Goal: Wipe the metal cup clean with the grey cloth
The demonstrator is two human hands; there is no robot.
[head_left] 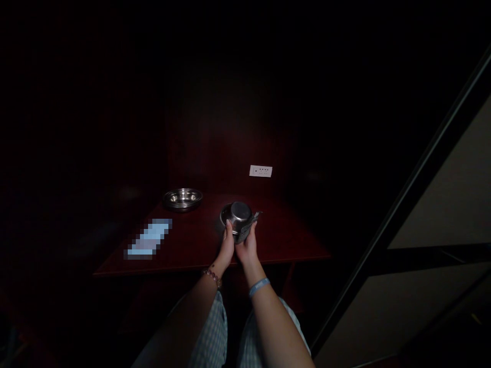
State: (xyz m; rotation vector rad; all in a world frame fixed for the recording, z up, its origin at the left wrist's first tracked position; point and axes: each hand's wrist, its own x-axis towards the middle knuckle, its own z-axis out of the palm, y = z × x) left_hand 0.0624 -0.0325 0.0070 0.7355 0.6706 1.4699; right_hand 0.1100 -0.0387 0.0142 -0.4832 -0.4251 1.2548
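Observation:
Both my hands hold a small steel bowl (237, 214) tipped up over a dark red table (192, 245), its underside facing me. My left hand (227, 244) grips the bowl's left rim. My right hand (248, 243) presses a grey cloth (247, 228) against the bowl's lower right side. A beaded bracelet is on my left wrist and a blue band on my right. A second, wider steel bowl (183, 198) rests upright at the table's back left, apart from my hands.
A blurred pale rectangle (149, 238) lies on the table's left part. A white socket plate (261, 170) is on the dark wall behind. A dark-framed pale panel (441, 225) slants along the right. My checked trousers show below. The room is very dark.

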